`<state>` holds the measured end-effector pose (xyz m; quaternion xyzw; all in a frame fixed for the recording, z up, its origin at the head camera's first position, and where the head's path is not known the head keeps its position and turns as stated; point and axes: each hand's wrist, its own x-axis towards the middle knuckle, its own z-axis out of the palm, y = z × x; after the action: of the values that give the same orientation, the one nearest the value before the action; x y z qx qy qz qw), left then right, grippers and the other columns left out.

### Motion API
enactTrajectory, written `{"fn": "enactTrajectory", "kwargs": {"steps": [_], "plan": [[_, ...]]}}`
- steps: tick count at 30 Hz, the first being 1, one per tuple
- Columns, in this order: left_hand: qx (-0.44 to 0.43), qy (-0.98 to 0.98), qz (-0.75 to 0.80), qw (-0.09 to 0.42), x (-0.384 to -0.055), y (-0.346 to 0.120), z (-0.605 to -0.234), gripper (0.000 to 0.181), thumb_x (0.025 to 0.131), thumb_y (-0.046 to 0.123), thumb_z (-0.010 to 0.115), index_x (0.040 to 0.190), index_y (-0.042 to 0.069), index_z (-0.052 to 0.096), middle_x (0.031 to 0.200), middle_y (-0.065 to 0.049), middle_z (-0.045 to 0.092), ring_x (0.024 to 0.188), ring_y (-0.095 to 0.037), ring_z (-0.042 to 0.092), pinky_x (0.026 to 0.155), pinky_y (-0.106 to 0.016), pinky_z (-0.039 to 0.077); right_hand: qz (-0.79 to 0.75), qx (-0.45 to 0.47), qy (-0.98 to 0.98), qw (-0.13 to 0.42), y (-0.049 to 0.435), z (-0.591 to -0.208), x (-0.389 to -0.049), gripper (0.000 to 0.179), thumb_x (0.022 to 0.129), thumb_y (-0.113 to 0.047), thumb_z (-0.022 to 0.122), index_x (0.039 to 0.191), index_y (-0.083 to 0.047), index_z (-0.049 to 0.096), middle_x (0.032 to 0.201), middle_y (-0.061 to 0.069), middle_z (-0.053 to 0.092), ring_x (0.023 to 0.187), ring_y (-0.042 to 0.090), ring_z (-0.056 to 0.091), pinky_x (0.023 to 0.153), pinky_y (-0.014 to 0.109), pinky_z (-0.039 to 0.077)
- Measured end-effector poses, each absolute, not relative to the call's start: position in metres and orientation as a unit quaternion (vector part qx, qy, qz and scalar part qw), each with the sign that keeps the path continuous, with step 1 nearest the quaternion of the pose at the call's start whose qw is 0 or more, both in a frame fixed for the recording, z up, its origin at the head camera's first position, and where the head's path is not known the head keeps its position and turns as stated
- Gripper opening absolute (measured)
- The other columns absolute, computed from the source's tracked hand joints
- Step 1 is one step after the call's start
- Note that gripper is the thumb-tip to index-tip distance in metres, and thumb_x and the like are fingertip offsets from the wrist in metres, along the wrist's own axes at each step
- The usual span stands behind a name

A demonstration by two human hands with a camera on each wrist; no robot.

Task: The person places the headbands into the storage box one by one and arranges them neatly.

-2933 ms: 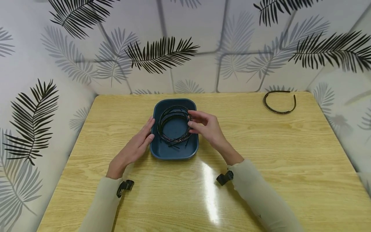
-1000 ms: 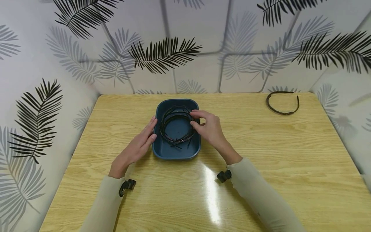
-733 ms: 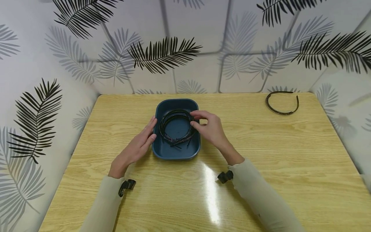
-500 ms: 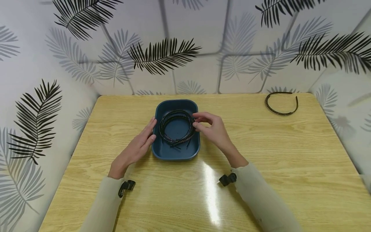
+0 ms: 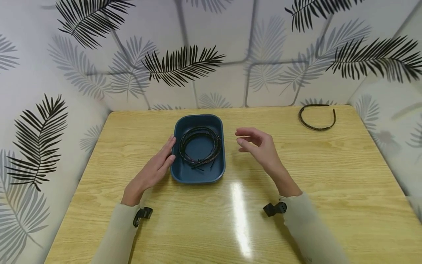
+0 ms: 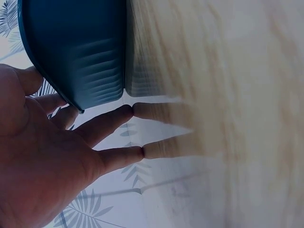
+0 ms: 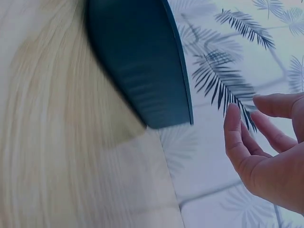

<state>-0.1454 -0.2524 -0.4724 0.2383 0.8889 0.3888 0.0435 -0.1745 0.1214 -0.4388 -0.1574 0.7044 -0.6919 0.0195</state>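
Observation:
Several dark headbands [image 5: 216, 145] lie stacked in a ring inside a blue plastic bin [image 5: 197, 177], their tips crossing toward the near side. My left hand [image 5: 153, 170] rests with straight fingers against the bin's left side. In the left wrist view, thumb and fingers spread near the rim of the bin [image 6: 76, 42], some fingers reaching down to the tabletop. To the right of the bin, my right hand [image 5: 262, 148] hovers with bent, parted fingers and nothing between them. The right wrist view shows a gap between that hand [image 7: 275, 171] and the bin [image 7: 147, 61].
One more headband [image 5: 318, 129] lies at the back right of the wooden table [image 5: 313, 172]. Leaf-patterned wall covering [image 5: 227, 84] rises behind the table and along both sides. A bright reflection streaks the tabletop in front of the bin.
My right hand has let go of the headbands and drawn back to the right, out of the bin. The headbands now sit lower in the bin. My left hand keeps its place.

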Motion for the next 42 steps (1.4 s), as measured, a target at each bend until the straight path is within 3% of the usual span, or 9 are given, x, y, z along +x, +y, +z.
{"fn": "enactTrajectory", "kwargs": {"steps": [4,11,18,33,42], "plan": [[0.236,0.888,0.391,0.048,-0.144,-0.253,-0.472,0.059,0.114,0.022,0.037,0.166,0.007,0.011,0.172,-0.008,0.003,0.157,-0.024,0.006,0.124,-0.049,0.015,-0.672,-0.145,0.726,0.009,0.141,-0.443,-0.171,0.034,0.1,-0.008,0.068,0.131,0.005,0.064,0.127,0.018,0.065,0.112,0.031,0.065,0.079,0.033,0.061],[0.243,0.888,0.389,0.044,-0.146,-0.252,-0.473,0.059,0.115,0.023,0.036,0.166,0.007,0.011,0.172,-0.01,0.003,0.157,-0.025,0.006,0.125,-0.048,0.015,-0.654,-0.125,0.746,-0.011,0.181,-0.451,-0.167,0.035,0.102,-0.011,0.067,0.132,0.007,0.062,0.129,0.022,0.062,0.114,0.032,0.065,0.079,0.031,0.061],[0.243,0.887,0.39,0.047,-0.146,-0.25,-0.472,0.059,0.114,0.021,0.036,0.165,0.006,0.011,0.172,-0.01,0.003,0.157,-0.023,0.005,0.125,-0.048,0.014,-0.643,-0.105,0.759,-0.021,0.213,-0.457,-0.162,0.034,0.102,-0.011,0.067,0.132,0.003,0.064,0.126,0.008,0.065,0.111,0.019,0.066,0.078,0.029,0.06],[0.245,0.889,0.385,0.042,-0.147,-0.251,-0.472,0.059,0.115,0.023,0.035,0.165,0.006,0.011,0.172,-0.009,0.003,0.157,-0.024,0.006,0.125,-0.047,0.015,-0.679,-0.032,0.732,-0.04,0.271,-0.467,-0.17,0.037,0.099,-0.009,0.069,0.135,-0.004,0.063,0.118,0.005,0.066,0.101,0.01,0.069,0.074,0.025,0.06],[0.242,0.89,0.384,0.043,-0.146,-0.252,-0.472,0.059,0.115,0.021,0.036,0.165,0.006,0.011,0.172,-0.011,0.004,0.157,-0.024,0.006,0.125,-0.048,0.015,-0.676,0.054,0.734,-0.025,0.302,-0.47,-0.179,0.035,0.101,-0.021,0.069,0.133,-0.011,0.062,0.111,-0.004,0.065,0.091,0.008,0.07,0.072,0.025,0.06]]}}
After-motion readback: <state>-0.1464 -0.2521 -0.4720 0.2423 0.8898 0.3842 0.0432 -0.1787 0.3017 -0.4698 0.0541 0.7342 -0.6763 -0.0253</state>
